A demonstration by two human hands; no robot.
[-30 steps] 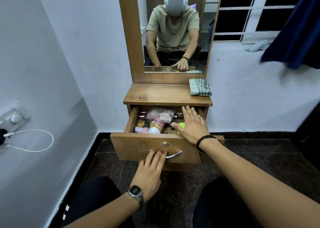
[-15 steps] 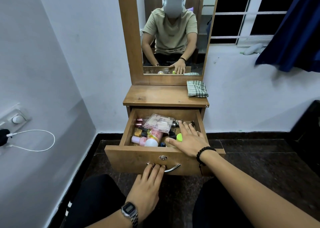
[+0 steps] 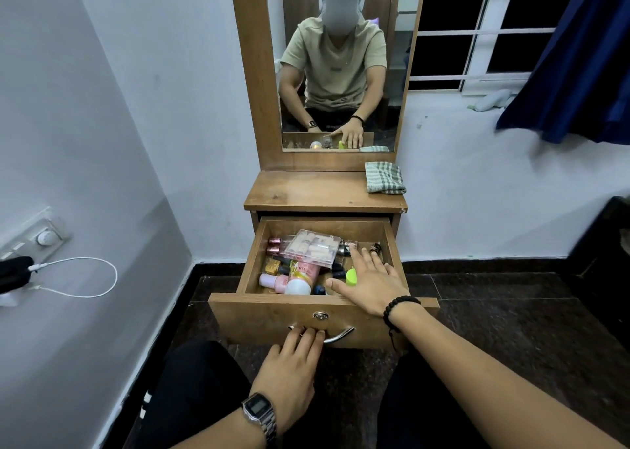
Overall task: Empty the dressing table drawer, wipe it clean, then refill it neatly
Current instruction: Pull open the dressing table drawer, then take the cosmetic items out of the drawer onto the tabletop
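Note:
The wooden drawer [image 3: 272,315] of the dressing table stands pulled far out. It holds several cosmetics: a clear plastic box [image 3: 312,247], a pink tube [image 3: 301,274], pink bottles [image 3: 274,244] and a lime-green item [image 3: 351,276]. My left hand [image 3: 289,367] has its fingers hooked on the metal handle [image 3: 337,336] at the drawer front. My right hand [image 3: 370,278] lies flat, fingers spread, over the right side of the drawer's contents, hiding what is under it.
A folded green checked cloth [image 3: 385,177] lies on the right of the table top [image 3: 306,193]. A mirror [image 3: 337,60] stands behind. A socket with a white cable [image 3: 78,278] is on the left wall. My knees flank the drawer on the dark tiled floor.
The drawer has slid further out toward me under my left hand's pull. My right hand has stayed over the right side of the contents, reaching a little deeper.

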